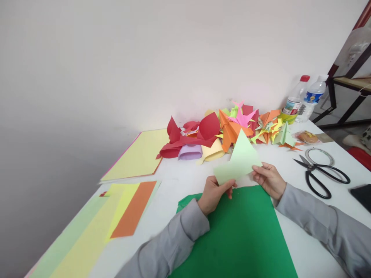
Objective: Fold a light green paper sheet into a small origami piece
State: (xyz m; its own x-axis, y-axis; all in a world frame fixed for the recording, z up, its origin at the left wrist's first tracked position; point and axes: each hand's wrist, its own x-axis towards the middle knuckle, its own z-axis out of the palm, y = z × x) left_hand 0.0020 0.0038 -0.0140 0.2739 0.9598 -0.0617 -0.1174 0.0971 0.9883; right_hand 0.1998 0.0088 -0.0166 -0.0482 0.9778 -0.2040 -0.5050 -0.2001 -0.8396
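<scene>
A pale green sheet of paper (239,160), with a pointed top and a straight strip along its lower left, is held up above the table between both hands. My left hand (216,193) pinches its lower left edge between thumb and fingers. At the lower right corner, my right hand (268,177) grips it with thumb and fingertips. Beneath the hands lies a large green sheet (240,231), flat on the white table. Whether the pale paper has folded layers behind it, I cannot tell.
Folded paper planes (232,131) and red paper shapes (188,141) pile up along the wall. Black scissors (319,173) and a tape roll (330,156) lie at right, near two bottles (311,98). Coloured paper strips (135,208) and yellow sheets (136,154) lie at left.
</scene>
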